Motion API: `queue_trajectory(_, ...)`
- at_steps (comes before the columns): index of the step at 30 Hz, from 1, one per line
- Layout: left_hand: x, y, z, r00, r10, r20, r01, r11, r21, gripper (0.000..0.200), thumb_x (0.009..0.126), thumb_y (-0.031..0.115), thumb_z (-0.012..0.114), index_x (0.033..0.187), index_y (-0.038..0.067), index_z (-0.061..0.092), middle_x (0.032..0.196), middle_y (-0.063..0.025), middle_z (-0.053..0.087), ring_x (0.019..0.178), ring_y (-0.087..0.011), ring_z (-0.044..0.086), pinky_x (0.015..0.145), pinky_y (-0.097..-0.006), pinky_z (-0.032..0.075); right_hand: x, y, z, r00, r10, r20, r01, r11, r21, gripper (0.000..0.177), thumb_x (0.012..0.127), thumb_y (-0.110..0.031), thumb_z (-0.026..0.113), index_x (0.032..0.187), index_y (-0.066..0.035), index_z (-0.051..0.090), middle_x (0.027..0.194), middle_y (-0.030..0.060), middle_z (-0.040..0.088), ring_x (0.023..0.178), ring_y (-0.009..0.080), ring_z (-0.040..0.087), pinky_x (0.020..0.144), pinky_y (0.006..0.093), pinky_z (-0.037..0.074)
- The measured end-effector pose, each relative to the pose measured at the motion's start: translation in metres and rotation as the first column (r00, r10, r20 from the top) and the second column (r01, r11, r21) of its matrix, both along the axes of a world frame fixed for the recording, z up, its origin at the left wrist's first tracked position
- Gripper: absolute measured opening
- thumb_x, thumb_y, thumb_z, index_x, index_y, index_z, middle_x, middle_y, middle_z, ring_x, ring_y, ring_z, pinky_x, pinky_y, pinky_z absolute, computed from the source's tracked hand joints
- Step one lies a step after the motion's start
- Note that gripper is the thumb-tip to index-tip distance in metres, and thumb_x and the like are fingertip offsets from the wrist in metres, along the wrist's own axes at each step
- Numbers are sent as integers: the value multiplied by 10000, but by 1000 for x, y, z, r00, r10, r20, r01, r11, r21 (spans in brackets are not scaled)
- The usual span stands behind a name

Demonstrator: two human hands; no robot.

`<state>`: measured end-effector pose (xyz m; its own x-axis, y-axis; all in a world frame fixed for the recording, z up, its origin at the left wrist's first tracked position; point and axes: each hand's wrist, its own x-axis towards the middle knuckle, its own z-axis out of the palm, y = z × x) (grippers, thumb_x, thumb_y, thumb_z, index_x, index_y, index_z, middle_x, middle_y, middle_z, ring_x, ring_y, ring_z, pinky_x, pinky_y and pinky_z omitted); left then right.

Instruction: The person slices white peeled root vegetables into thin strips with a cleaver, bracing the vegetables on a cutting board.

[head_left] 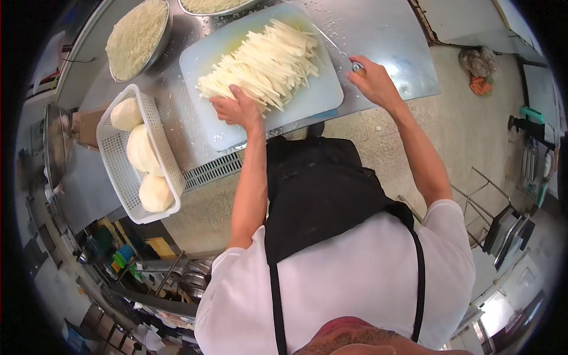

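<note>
Strips [266,62] of pale vegetable are lying in a fanned pile across the cutting board [322,94], their long axes running from near-left to far-right. The left hand [236,109] is pressing down on the pile's near-left end, palm down and fingers spread, gripping nothing. The right hand [373,80] is sitting just off the board's right edge, closed around what is probably a knife [357,67], its blade hard to make out against the wet counter [390,35]. A basket [109,148] is holding peeled roots [142,148] to the left.
</note>
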<state>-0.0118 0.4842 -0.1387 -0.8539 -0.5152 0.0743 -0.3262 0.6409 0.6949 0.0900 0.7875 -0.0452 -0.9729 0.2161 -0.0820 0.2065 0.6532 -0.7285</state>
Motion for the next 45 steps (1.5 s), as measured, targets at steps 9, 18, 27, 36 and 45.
queue_trajectory(9, -47, 2, 10, 954, -298, -39, 298, 955, -2, 906, 992, 580, 507, 1536, -114, 298, 1532, -303, 405, 1357, -481, 365, 1114, -626, 272, 29, -74, 22, 953, 53, 298, 64, 927, -369, 544, 983, -294, 627, 1389, 56, 535, 704, 149, 626, 581, 241, 653, 568, 383, 518)
queue_trajectory(18, -112, -27, 11, 666, -722, -189, 736, 677, 9, 728, 969, 441, 621, 1455, -77, 458, 1439, -264, 534, 1333, -450, 433, 1102, -554, 337, 68, -113, 0, 907, -216, 361, 419, 520, -744, 407, 1023, -334, 633, 1202, 20, 540, 680, 15, 558, 501, 98, 524, 460, 249, 433)
queue_trajectory(27, 39, -39, 27, 524, -830, -191, 833, 546, -88, 231, 862, 183, 734, 1067, 83, 693, 867, -157, 694, 810, -325, 675, 750, -430, 530, 85, -67, -26, 902, -135, 411, 431, 354, -830, 311, 1013, -385, 653, 975, -104, 527, 665, 15, 548, 488, 104, 515, 444, 251, 421)
queue_trajectory(36, 58, 14, 25, 605, -793, 70, 785, 580, -219, 172, 877, 232, 704, 946, 81, 658, 723, -157, 697, 708, -408, 690, 635, -502, 511, 73, -59, -50, 895, -97, 436, 440, 358, -824, 320, 1030, -384, 631, 970, -104, 489, 645, 11, 520, 463, 100, 486, 427, 245, 400)
queue_trajectory(45, 81, -30, 31, 707, -685, 177, 705, 658, -266, 162, 890, 230, 682, 905, 75, 637, 714, -184, 695, 693, -412, 687, 621, -509, 507, 70, -50, -59, 895, -28, 445, 434, 279, -856, 286, 1045, -356, 604, 1064, -85, 517, 652, 3, 496, 497, 97, 483, 453, 243, 408)
